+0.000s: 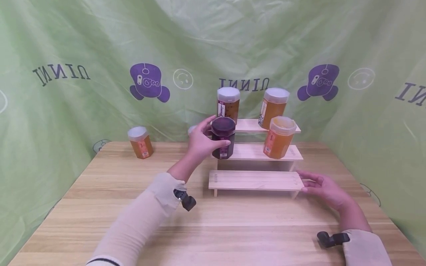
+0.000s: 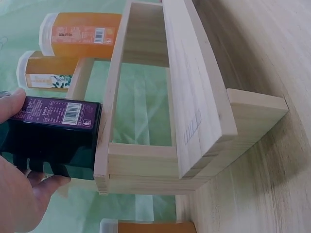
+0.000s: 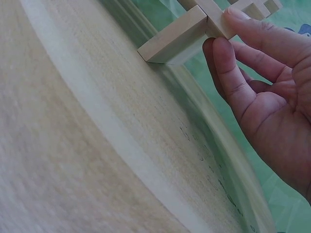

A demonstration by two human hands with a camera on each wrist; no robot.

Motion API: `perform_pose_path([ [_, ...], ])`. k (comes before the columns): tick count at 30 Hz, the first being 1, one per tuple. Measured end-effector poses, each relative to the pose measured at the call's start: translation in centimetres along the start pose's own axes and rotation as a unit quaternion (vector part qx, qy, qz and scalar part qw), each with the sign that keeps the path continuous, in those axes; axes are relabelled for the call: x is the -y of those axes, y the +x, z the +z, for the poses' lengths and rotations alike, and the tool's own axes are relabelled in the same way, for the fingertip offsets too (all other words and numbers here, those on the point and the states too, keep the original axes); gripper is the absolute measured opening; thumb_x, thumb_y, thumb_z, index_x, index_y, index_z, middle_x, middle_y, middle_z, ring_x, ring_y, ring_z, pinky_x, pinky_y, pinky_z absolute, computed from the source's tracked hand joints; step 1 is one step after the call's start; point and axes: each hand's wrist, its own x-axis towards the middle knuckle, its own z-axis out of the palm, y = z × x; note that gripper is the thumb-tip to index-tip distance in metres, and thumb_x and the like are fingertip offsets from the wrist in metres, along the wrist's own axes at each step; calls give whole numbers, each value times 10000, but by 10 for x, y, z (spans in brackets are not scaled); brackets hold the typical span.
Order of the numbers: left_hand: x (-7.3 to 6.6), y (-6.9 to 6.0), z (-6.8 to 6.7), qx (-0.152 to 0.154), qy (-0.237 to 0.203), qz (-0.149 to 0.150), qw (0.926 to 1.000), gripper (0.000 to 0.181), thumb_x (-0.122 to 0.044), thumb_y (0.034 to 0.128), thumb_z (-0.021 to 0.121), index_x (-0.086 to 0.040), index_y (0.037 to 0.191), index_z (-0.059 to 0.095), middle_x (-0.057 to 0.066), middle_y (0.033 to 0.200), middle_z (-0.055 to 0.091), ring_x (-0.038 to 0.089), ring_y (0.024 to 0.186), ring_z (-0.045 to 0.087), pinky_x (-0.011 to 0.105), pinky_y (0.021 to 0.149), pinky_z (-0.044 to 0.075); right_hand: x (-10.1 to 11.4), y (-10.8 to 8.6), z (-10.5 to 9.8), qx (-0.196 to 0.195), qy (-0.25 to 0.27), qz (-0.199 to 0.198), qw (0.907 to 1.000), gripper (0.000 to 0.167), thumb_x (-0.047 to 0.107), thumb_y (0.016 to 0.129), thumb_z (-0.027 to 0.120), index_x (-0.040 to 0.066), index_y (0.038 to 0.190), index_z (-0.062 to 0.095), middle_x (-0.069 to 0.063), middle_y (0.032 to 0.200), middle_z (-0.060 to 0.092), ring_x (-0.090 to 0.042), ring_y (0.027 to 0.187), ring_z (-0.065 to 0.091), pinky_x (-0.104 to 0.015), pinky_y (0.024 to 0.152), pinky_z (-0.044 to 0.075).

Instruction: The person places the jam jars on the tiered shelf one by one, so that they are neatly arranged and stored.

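the left hand [image 1: 201, 141] grips one dark jar [image 1: 227, 133] at the left end of the middle step [image 1: 249, 152]; the right hand [image 1: 327, 190] pinches one three-step stand [image 1: 254, 181] bearing three other jars [image 1: 279, 143].

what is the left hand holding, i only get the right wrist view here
Observer: The left hand grips a dark purple jar.
Operator: ok and where is it
Observer: Upright at the left end of the middle tier of the wooden stand.
Operator: anything else on that level
Observer: Yes, an orange jar stands toward the right end.
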Motion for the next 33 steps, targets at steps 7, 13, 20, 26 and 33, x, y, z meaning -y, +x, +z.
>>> perform_pose_path([
  [7,0,1,4,17,440,33,9990,896,-232,613,946,-276,1401,521,69,1227,609,235,1050,620,447,934,488,2,1,0,2,-71,-39,10000,649,49,895,681,-97,1437,356,152,1194,629,-67,1049,636,-187,876,502],
  [13,1,2,10,52,733,174,9971,907,-265,635,934,-271,1428,494,95,1190,533,255,1042,601,415,897,499,4,-1,1,-14,-243,-14,9997,660,72,897,686,-82,1446,352,174,1209,607,-54,1048,626,-176,876,493],
  [20,-1,2,16,53,773,201,9968,913,-275,645,929,-283,1439,478,101,1203,517,253,1056,588,426,919,488,4,-3,-2,-21,-349,-132,9993,653,67,903,674,-86,1447,345,130,1218,620,-56,1049,628,-159,880,475],
  [26,1,0,15,20,694,143,9975,934,-277,656,923,-295,1461,449,105,1229,514,253,1071,581,440,941,480,5,-4,-1,-41,-426,-135,9990,655,73,900,679,-91,1441,349,217,1218,576,-37,1045,614,-166,871,485],
  [33,3,-3,10,100,305,78,9995,941,-204,655,924,-242,1466,448,102,1248,556,264,1118,576,467,963,482,5,-3,1,-33,-296,-71,9995,668,64,892,684,-108,1436,338,226,1209,578,-48,1040,618,-174,877,490],
])
